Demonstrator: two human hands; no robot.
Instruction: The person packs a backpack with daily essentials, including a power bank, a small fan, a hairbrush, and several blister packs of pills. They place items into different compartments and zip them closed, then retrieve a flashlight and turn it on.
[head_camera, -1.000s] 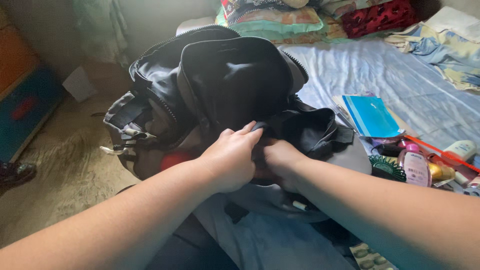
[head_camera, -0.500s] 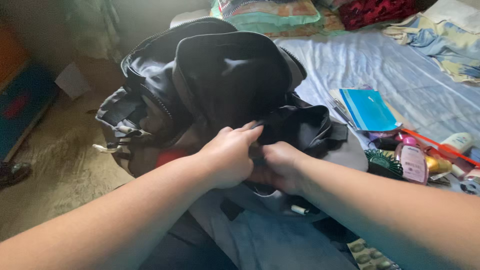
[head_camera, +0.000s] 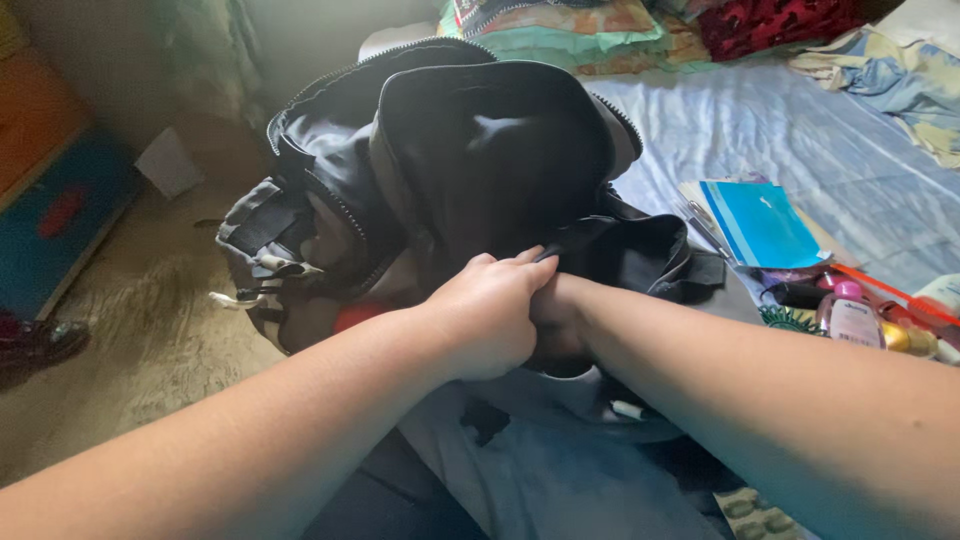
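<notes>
A large black and grey backpack (head_camera: 470, 160) stands open on the edge of a bed, its zippered flaps spread. My left hand (head_camera: 490, 315) grips the dark fabric at the rim of a front pocket. My right hand (head_camera: 556, 322) is pushed down into that pocket beside the left hand, and its fingers are hidden inside, so what it holds cannot be seen. A red patch (head_camera: 355, 317) shows low on the bag's left side.
A blue booklet (head_camera: 760, 222) lies on the light blue bedsheet (head_camera: 800, 140) to the right. Bottles, a pink one (head_camera: 852, 318) among them, and a green brush (head_camera: 790, 318) cluster at the right edge. Pillows (head_camera: 560, 30) lie at the head. Pill blister packs (head_camera: 755, 515) sit at the bottom.
My right hand has gone deeper into the front pocket and my left hand has closed in against it. The view has shifted slightly.
</notes>
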